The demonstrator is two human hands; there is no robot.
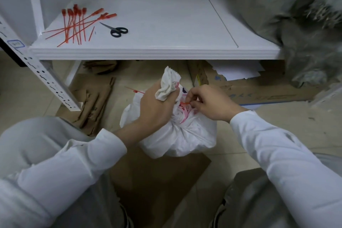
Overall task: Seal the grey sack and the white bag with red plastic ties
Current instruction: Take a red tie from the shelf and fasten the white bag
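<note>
The white bag [182,138] sits on the floor between my knees, its mouth gathered into a twisted neck. My left hand [157,105] grips that bunched neck just below its crumpled top. A red plastic tie [185,103] runs around the neck, with its tail sticking out to the left past my left hand. My right hand [209,103] pinches the tie on the right side of the neck. The grey sack [303,24] slumps at the right, against the shelf's end.
A white shelf [157,52] stands right behind the bag. On its left part lie several spare red ties [77,26] and black scissors [116,29]. Flattened cardboard [259,90] and brown paper bags [94,102] cover the floor beneath and around.
</note>
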